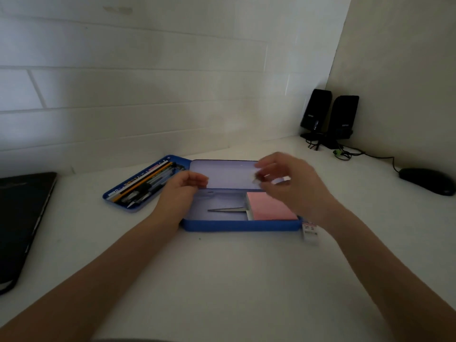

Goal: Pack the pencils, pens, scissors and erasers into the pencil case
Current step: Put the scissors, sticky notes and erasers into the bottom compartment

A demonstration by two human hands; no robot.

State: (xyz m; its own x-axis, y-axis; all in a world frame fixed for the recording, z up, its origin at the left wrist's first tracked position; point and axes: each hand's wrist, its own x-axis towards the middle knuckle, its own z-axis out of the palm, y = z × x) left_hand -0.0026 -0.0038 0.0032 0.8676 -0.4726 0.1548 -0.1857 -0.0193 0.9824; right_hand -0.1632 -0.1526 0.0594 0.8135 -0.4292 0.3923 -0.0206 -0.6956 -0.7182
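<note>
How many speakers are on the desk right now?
2. Both stand in the far right corner: one speaker to the left, the other speaker right beside it, near the wall. None seem hidden.

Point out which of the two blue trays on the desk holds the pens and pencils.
The loose inner tray, lying angled to the left of the open pencil case, is full of pens and pencils; the case bottom holds only scissors and a pink pad.

Open blue pencil case point(237, 226); scissors point(225, 210) inside

The scissors point(227, 210) lie in the pencil case point(240, 224), the tray point(118, 202) of pens to its left.
</note>
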